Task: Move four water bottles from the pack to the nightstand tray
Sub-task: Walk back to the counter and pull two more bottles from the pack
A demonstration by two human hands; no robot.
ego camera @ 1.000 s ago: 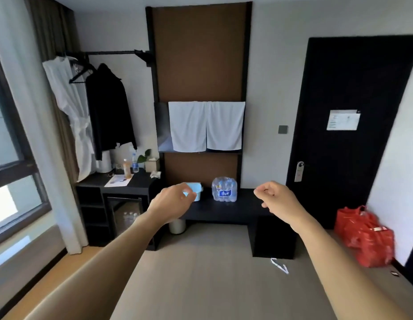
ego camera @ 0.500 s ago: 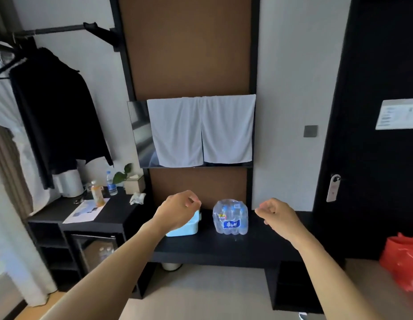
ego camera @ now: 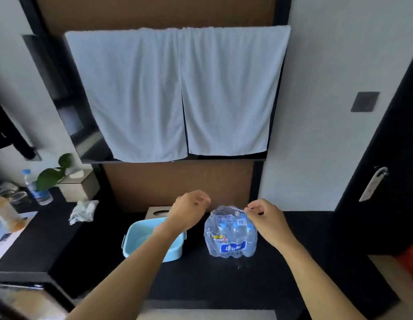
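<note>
A shrink-wrapped pack of water bottles (ego camera: 231,236) with a blue label stands on the black bench (ego camera: 224,280). My right hand (ego camera: 268,220) is at the pack's upper right, its curled fingertips touching the wrap at the top. Whether they pinch the plastic I cannot tell. My left hand (ego camera: 189,212) hovers to the left of the pack, fingers loosely curled with nothing in them. It is above a light blue plastic tub (ego camera: 136,241) that stands beside the pack, and my forearm hides part of the tub.
A tissue box (ego camera: 158,211) sits behind the tub. On the desk to the left are a crumpled white wrapper (ego camera: 82,211), a single water bottle (ego camera: 37,190), an orange bottle (ego camera: 7,214) and a plant (ego camera: 53,174). White towels (ego camera: 177,93) hang above. A dark door (ego camera: 390,158) is on the right.
The view has closed in on the bench. Both hands came forward and down to the pack, and my right fingertips now touch its wrap.
</note>
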